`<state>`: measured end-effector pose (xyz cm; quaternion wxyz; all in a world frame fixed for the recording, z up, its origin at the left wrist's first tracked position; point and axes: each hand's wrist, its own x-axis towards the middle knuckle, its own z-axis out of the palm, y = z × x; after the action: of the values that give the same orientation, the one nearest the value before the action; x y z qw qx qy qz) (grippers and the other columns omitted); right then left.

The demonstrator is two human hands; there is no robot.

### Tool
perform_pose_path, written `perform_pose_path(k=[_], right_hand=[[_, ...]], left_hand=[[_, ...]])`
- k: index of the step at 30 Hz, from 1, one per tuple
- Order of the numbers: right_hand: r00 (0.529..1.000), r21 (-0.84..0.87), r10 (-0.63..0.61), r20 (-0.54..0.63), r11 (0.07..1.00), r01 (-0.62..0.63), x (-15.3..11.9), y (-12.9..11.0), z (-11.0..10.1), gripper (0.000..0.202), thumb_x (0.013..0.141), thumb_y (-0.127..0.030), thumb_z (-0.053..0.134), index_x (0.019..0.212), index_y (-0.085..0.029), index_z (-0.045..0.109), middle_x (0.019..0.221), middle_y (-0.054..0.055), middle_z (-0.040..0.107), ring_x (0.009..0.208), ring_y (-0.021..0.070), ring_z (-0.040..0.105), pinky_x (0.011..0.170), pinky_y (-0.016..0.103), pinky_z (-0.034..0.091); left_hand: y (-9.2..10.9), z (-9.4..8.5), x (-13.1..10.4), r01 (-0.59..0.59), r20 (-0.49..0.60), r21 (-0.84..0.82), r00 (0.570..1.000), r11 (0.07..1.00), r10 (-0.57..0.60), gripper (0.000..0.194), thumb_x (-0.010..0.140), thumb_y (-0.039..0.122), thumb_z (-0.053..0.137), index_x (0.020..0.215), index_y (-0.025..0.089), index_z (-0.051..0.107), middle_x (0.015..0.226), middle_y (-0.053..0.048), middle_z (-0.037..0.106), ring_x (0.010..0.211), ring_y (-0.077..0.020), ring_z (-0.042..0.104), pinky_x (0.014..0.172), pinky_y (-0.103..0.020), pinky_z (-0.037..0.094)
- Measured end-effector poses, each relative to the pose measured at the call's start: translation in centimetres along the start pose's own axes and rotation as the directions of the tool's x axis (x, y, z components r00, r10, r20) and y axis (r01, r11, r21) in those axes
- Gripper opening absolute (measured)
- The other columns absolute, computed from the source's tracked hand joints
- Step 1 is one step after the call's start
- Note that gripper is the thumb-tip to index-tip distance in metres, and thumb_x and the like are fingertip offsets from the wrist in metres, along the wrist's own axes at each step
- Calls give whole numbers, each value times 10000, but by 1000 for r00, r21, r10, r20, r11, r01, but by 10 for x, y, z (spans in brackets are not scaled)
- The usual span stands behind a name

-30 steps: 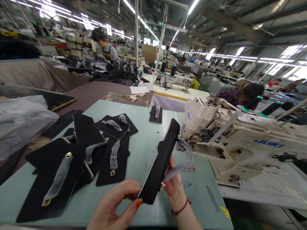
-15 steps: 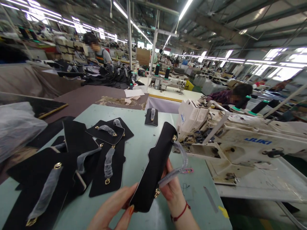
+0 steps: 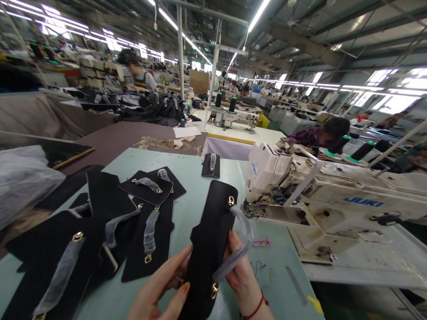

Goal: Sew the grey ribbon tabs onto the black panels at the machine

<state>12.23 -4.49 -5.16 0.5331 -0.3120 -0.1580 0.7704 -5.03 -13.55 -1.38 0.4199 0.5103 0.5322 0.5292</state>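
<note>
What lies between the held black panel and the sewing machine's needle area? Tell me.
Nothing visible blocks it. The black panel, held by left hand and right hand, sits just left of the sewing machine; only bare table lies between.

Both hands grip one black leather panel (image 3: pixel 210 240) above the pale green table (image 3: pixel 196 178): left hand (image 3: pixel 160 289) at its near left edge, right hand (image 3: pixel 242 275) beside its plastic-wrapped handle (image 3: pixel 238 244), probably touching it. A white JUKI sewing machine (image 3: pixel 333 200) stands just right.

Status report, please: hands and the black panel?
Both hands grip black panel: left hand, right hand. Wrapped handle faces right. Sewing machine close on right.
</note>
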Motion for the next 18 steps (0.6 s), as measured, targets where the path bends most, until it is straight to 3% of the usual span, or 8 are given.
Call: perform_pose_path(k=[4,8,12,18], right_hand=[[998,-11,46,-49,999,-47,-10,-1,-3,393,657,-370,822,983,-181,709,1094,54,669,931,174,658,898,322,535],[994,-42,65,-83,997,-69,-19,-6,-12,430,639,-361,839,1019,-207,708,1121,43,660,946,166,657,851,282,544],[996,-90,22,-91,995,-31,-26,-10,-22,450,677,-387,814,1059,-178,695,1193,74,627,1035,187,634,938,314,513],[989,-77,9,-145,997,-20,-32,-11,-26,467,648,-370,834,1041,-160,697,1162,88,640,1031,203,634,962,347,504]], left_hand=[[3,10,17,57,-60,-128,996,990,-65,442,835,326,672,1270,261,629,989,-43,746,924,-187,716,817,-225,579],[0,19,30,100,100,-172,992,980,-84,426,856,302,653,1276,236,624,1104,-83,730,993,-214,701,855,-270,574],[-5,23,32,97,100,-95,991,991,-87,414,842,287,670,1255,266,645,1157,-71,719,983,-206,701,825,-250,579],[-5,26,28,21,10,42,1000,999,-22,331,805,287,705,1136,284,722,940,-23,745,757,-145,702,668,-177,585]])
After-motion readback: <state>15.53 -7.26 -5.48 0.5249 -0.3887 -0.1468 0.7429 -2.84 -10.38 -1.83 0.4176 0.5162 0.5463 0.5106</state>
